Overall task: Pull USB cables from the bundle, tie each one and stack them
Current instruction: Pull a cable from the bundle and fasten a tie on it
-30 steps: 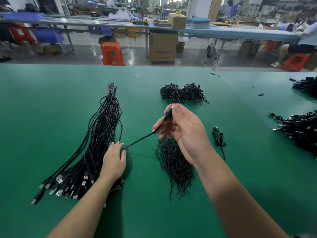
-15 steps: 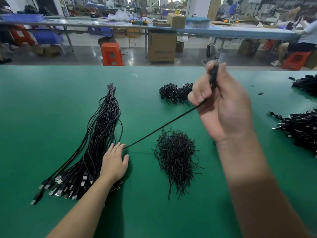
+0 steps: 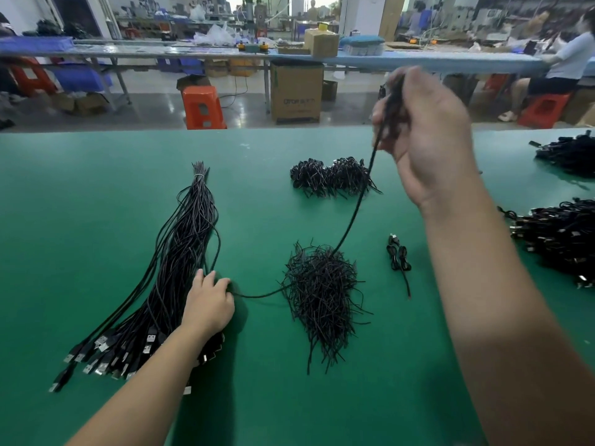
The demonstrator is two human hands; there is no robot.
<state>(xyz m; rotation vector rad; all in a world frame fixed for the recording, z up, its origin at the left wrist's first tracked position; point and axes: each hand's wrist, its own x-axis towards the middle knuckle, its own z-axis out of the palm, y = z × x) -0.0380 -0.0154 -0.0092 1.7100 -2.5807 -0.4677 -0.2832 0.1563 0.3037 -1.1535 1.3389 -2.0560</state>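
A long bundle of black USB cables [image 3: 180,259] lies on the green table [image 3: 80,204] at the left, plugs fanned toward me. My left hand [image 3: 209,304] rests on the bundle's right side, fingers curled over the cables near the pulled cable's tail. My right hand [image 3: 421,136] is raised high at the right and pinches the plug end of one black cable [image 3: 357,207]. That cable hangs down in a slack curve, crosses the heap of short black ties [image 3: 322,291] and runs to my left hand. One tied cable [image 3: 398,254] lies right of the heap.
A second clump of black ties [image 3: 331,177] sits at the table's middle back. Piles of tied cables [image 3: 566,239] fill the right edge, with another pile [image 3: 570,152] further back. Beyond the table are orange stools, cardboard boxes and a seated person.
My right hand has risen further up and to the right with the plug end. The cable, taut before, now sags over the tie heap. My left hand stays on the bundle.
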